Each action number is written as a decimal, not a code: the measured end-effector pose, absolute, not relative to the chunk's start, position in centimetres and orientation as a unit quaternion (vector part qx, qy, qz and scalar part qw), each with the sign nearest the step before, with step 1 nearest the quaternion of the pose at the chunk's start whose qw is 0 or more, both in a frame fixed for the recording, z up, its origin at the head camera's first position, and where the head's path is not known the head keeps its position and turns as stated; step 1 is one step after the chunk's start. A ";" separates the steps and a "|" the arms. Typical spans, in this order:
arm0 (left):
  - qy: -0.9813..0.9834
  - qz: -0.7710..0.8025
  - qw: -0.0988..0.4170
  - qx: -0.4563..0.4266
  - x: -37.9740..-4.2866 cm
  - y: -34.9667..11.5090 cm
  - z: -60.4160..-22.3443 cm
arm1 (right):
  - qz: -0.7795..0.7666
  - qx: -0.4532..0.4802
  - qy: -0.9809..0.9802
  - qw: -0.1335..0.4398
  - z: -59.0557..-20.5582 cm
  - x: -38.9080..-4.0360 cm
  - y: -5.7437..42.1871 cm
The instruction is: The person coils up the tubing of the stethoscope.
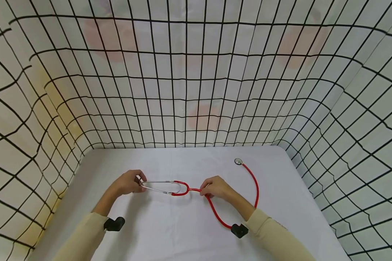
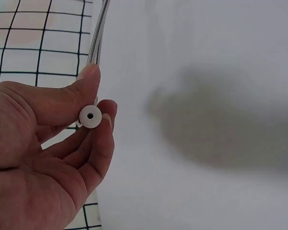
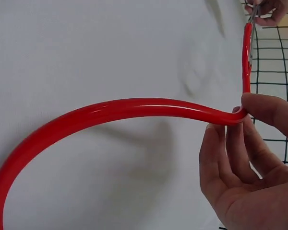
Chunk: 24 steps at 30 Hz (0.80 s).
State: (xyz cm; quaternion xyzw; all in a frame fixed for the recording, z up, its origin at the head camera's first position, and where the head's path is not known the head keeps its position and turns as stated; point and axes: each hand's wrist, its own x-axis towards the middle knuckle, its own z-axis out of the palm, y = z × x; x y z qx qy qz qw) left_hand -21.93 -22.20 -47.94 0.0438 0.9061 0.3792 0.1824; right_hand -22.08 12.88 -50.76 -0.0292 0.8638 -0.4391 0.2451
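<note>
In the head view I see a stethoscope [image 1: 194,189] across the lower middle of the frame, over a white table [image 1: 189,239]; its chest piece [image 1: 238,161] lies right of centre. The left hand [image 1: 130,181] grips the ear end, the right hand [image 1: 217,186] pinches the red tubing [image 1: 213,209]. It all looks light, the chest piece probably weightiest.

The left wrist view shows thumb and fingers around a pale ear tip [image 2: 90,123], left of centre; the metal ear tubes [image 2: 97,40] above look stiff, slick, perhaps springy.

In the right wrist view, the tubing bends sharply at the pinch, right of centre: soft, probably grippy, best held just below the fork.
</note>
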 end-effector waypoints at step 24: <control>0.922 0.373 0.071 0.075 -21.6 -19.1 -45.7 | -0.497 -0.067 0.793 0.346 -46.7 -20.8 17.4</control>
